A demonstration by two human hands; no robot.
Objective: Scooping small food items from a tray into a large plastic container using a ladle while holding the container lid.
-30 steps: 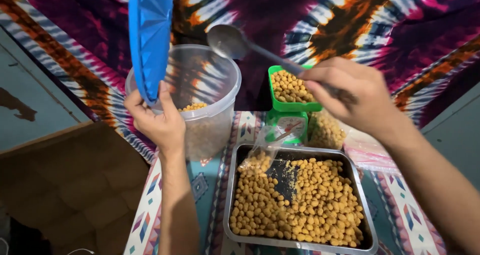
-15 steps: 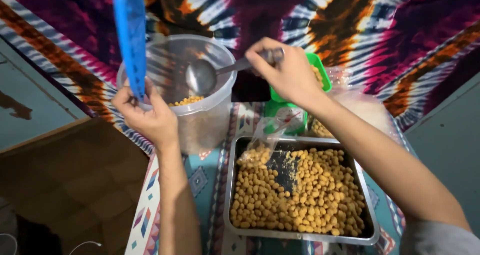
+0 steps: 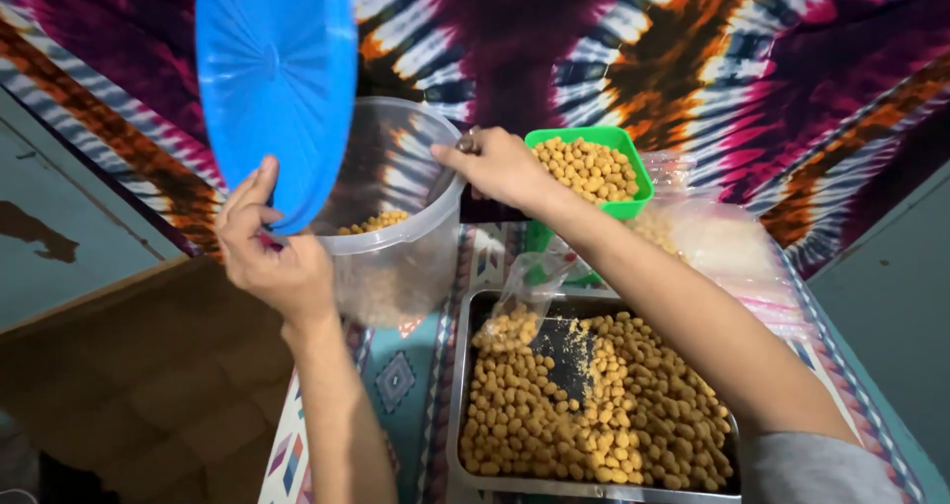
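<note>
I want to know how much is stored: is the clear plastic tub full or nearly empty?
Nearly empty: the clear tub shows only a thin layer of yellow pellets at its bottom.

Two hands, left (image 3: 272, 262) and right (image 3: 500, 168). One blue lid (image 3: 277, 84), one clear tub (image 3: 396, 237), one green container (image 3: 633, 163), one steel tray (image 3: 460, 385), several plastic bags (image 3: 722, 242).

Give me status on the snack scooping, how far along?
Early. Done: blue lid is off, held up by the left hand. In hand: right hand reaches into the clear tub, gripping a handle; only a thin layer of nuts is inside. Left: the steel tray and green bowl remain full.
</note>
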